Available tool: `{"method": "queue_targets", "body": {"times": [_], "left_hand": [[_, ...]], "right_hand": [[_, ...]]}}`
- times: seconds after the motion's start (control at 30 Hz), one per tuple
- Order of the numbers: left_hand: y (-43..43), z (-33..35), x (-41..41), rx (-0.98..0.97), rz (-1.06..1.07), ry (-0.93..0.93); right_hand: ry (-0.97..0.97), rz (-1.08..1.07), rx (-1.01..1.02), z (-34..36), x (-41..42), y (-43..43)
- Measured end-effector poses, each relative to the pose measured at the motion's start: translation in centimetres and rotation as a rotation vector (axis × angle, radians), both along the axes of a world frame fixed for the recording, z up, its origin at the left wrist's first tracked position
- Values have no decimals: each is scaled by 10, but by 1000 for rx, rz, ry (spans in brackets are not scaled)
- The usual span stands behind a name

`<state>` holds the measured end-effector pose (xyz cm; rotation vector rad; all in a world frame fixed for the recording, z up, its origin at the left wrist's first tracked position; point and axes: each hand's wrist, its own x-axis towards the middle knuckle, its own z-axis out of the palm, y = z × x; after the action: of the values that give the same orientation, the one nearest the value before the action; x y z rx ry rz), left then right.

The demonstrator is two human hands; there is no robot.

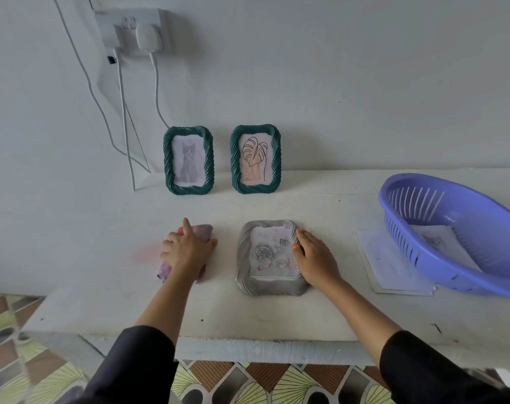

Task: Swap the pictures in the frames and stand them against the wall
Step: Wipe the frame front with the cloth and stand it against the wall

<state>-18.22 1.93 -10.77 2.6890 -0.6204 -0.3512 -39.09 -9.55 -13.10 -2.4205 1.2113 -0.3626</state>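
Two green rope-edged frames stand upright against the wall: one with a grey cat picture (188,161), and to its right one with a leaf line drawing (255,159). A grey frame (269,258) with a rose picture lies flat on the white table (102,258) in front of them. My right hand (315,258) rests on that frame's right edge, fingers fairly straight. My left hand (186,249) presses down on a pink-purple cloth (199,233) to the left of the grey frame, fingers curled over it; the cloth looks blurred.
A purple slotted basket (457,231) sits tilted at the right, on a stack of white papers (393,263). Another printed picture lies inside it. Chargers and cables (125,118) hang from a wall socket at upper left. The table's front edge is near me.
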Motion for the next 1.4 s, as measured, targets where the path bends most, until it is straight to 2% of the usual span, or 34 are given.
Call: {"method": "queue_targets", "body": {"times": [0.2,0.33,0.4,0.43,0.5,0.57,0.63,0.7,0.73,0.77,0.83,0.9,0.97,1.1,1.17,1.23,1.4], "left_hand": [[3,4,2,-30,-57,-90],[6,9,5,-253,-76,-62],[0,22,-1,-441,-75,77],[-5,31,-8,-550,-83,209],[-15,46,-29,-732,-108,437],[-25,59,-59,-754,-244,503],[-36,70,-84,-745,-393,632],[-49,74,-77,-811,-446,736],[-51,70,-75,-843,-429,687],[-53,64,-67,-835,-392,549],[-52,39,-45,-612,-348,216],[-49,7,-31,-361,-389,85],[-46,-18,-29,-244,-447,37],[-42,-34,-32,-221,-479,-67],[-43,-35,-32,-215,-461,-72],[-43,-34,-33,-202,-464,-77],[-43,-35,-30,-184,-487,-90]], "right_hand": [[-64,-13,79,0,-1,-4],[-329,-78,221,11,0,-2],[-462,-65,280,23,6,2],[-504,-41,334,30,10,6],[-590,36,538,43,21,14],[-728,122,892,53,32,21],[-876,102,1095,58,39,25],[-944,-81,1003,65,58,15],[-987,-166,957,65,57,9],[-1024,-213,913,67,55,3],[-1015,-242,699,70,48,-12],[-800,-187,317,73,40,-21],[-447,-87,23,65,37,-29],[-12,205,-29,28,51,-31],[157,266,-145,12,57,-27],[176,293,-222,11,52,-19],[113,497,-182,12,8,-1]]}}
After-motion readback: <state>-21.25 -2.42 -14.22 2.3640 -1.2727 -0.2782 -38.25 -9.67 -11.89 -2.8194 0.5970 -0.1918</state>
